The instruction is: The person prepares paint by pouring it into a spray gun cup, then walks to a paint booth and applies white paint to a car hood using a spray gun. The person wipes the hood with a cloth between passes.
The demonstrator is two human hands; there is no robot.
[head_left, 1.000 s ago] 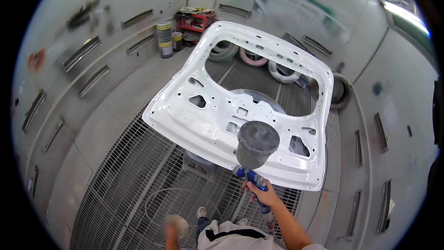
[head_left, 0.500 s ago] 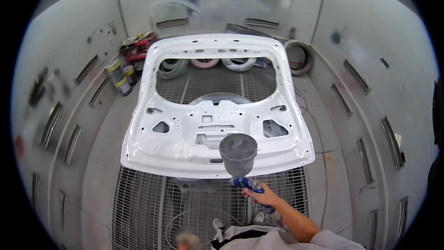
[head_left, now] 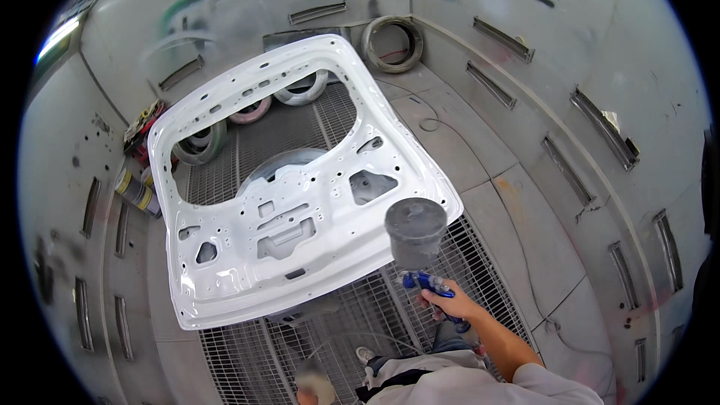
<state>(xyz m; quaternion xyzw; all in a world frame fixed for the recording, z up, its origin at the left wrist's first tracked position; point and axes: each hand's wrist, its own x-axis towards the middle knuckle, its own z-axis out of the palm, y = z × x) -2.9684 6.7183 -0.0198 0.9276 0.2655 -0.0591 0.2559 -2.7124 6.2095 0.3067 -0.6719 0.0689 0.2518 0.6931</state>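
Observation:
My right hand [head_left: 448, 301] is closed around the blue handle of a spray gun [head_left: 429, 282]. A large grey paint cup [head_left: 415, 232] sits upright on top of the gun. The gun is just off the lower right corner of a glossy white car tailgate [head_left: 247, 221], and the cup overlaps that corner in view. The tailgate lies face up, with a big window opening at its far end and several smaller cutouts nearer me. At the lower edge is a blurred beige shape [head_left: 318, 386]; whether it is my left hand, I cannot tell.
A metal floor grating [head_left: 465, 270] runs beneath the tailgate. Tall cans [head_left: 137, 193] stand at the left by a red cart [head_left: 140, 139]. A round tyre [head_left: 370, 46] leans at the back wall. A thin hose [head_left: 529, 274] trails along the floor at right.
My view has turned to the right, so the tailgate now appears tilted and further left. The spray gun has moved from the tailgate's near middle to its right corner, still in my right hand.

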